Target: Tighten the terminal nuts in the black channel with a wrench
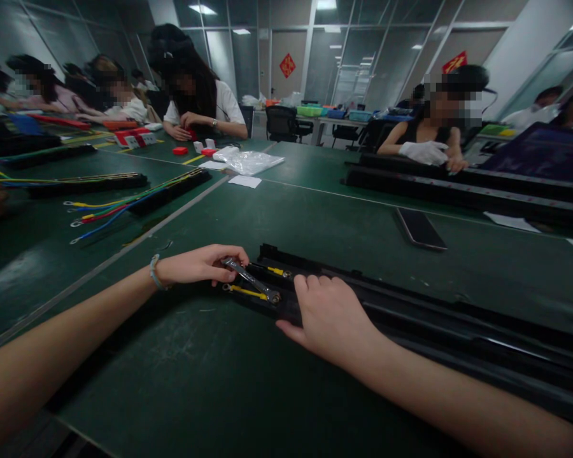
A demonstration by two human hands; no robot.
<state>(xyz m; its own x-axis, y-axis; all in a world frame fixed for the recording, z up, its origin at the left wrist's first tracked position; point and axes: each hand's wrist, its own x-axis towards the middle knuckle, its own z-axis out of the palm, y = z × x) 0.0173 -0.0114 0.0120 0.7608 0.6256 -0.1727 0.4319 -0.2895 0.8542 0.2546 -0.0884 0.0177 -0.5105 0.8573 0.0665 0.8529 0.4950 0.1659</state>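
The person's left hand (222,264) is clamping its thumb and fingers on the upper end of a metal wrench (248,277). The wrench is slanting down to the right across the left end of a long black housing (410,318), its far end sitting at the right end of a yellow-sleeved lead (251,292). A second yellow-sleeved lead (274,271) is lying farther back in the housing. The right hand (332,315) is resting over the housing just right of the wrench, fingers close together and thumb spread apart toward the near edge (whether they are clamping the wall, one cannot tell, the fingertips being hidden). The housing is lying on a green tabletop (172,381). Beyond it, a smartphone (421,228) is lying flat; to the left, coloured wires (109,213) are fanning out, and across the table a co-worker's white glove (424,152) is showing.
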